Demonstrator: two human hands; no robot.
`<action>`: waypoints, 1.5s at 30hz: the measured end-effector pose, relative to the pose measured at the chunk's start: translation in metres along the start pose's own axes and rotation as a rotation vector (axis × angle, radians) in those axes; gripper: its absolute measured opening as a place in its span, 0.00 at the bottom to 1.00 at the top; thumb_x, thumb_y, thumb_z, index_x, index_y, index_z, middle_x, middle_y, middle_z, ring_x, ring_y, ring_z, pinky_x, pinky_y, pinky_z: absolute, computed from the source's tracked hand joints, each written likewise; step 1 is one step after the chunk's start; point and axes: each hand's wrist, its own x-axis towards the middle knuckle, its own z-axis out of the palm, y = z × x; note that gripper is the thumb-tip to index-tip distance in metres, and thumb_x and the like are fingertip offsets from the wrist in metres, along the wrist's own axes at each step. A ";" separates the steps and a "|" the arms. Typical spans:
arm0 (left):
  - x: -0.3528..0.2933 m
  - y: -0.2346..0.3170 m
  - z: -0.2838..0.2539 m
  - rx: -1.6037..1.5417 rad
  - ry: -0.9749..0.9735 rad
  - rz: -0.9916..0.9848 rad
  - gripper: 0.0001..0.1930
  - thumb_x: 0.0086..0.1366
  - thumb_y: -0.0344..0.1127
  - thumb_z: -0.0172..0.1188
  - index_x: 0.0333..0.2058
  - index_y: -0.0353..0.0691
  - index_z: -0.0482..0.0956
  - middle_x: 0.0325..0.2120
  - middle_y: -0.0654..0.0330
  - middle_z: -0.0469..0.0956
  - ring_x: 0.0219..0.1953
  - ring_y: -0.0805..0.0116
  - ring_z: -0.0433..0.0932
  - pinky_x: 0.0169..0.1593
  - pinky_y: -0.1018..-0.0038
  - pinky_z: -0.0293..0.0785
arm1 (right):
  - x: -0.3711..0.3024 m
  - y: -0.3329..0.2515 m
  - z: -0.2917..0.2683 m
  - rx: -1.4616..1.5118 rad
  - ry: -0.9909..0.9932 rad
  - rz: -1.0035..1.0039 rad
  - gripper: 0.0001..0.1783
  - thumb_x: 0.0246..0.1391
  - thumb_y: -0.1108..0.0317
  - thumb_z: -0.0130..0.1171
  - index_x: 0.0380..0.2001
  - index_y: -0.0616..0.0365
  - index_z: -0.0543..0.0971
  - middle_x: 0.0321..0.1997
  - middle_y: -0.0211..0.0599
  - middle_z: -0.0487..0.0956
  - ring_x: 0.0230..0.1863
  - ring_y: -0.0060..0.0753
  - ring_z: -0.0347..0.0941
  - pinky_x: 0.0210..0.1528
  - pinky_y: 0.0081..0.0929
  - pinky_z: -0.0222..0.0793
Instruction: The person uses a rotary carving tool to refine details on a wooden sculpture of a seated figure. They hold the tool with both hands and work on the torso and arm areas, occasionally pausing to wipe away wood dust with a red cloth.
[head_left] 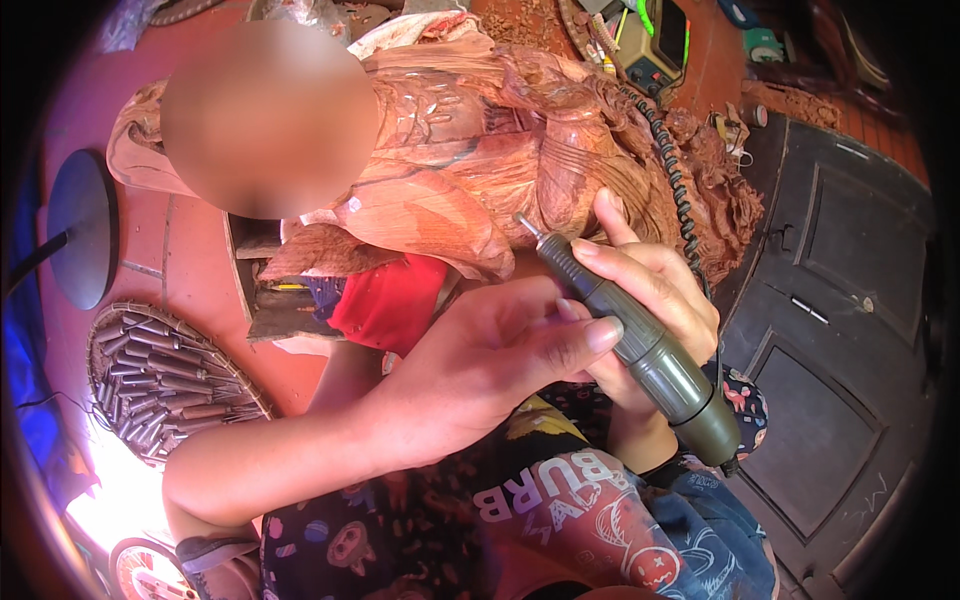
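Observation:
A dark green rotary carving handpiece (655,365) with a thin metal bit slants across the middle, its tip toward the upper left. My right hand (665,290) is wrapped round its body from the far side, index finger raised off it. From the left, my left hand (510,345) closes on the handpiece's grip, thumb laid along its side. Just beyond the bit lies a large reddish wood carving (440,215) with robe-like folds; from this view I cannot tell whether the bit touches it. A blurred disc hides the carving's left end.
A woven basket (262,395) of many metal-and-wood carving bits stands at the left, near a round dark disc (84,230) on a stem. Red cloth (395,300) lies under the carving. A coiled cord (675,170) runs to a control box (650,65). Dark panelled door (850,300) at right.

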 end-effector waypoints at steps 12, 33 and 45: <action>0.005 0.002 -0.002 -0.035 -0.023 0.049 0.13 0.68 0.41 0.56 0.37 0.33 0.74 0.34 0.64 0.77 0.38 0.80 0.75 0.44 0.81 0.72 | 0.004 0.000 -0.004 -0.019 -0.063 -0.015 0.27 0.42 0.73 0.71 0.48 0.69 0.76 0.39 0.45 0.78 0.41 0.36 0.78 0.62 0.47 0.65; 0.005 0.002 -0.001 0.026 0.007 0.027 0.13 0.68 0.40 0.56 0.35 0.33 0.73 0.31 0.65 0.75 0.36 0.81 0.73 0.43 0.81 0.71 | 0.000 0.003 -0.006 0.035 -0.074 -0.029 0.28 0.43 0.73 0.71 0.49 0.69 0.76 0.42 0.47 0.78 0.44 0.38 0.78 0.64 0.52 0.62; -0.002 0.001 0.001 0.023 0.039 -0.015 0.13 0.68 0.41 0.57 0.35 0.34 0.73 0.30 0.66 0.74 0.36 0.82 0.71 0.41 0.82 0.69 | -0.004 0.001 -0.009 0.056 -0.141 0.017 0.29 0.42 0.73 0.72 0.50 0.66 0.76 0.42 0.44 0.77 0.54 0.47 0.74 0.67 0.50 0.57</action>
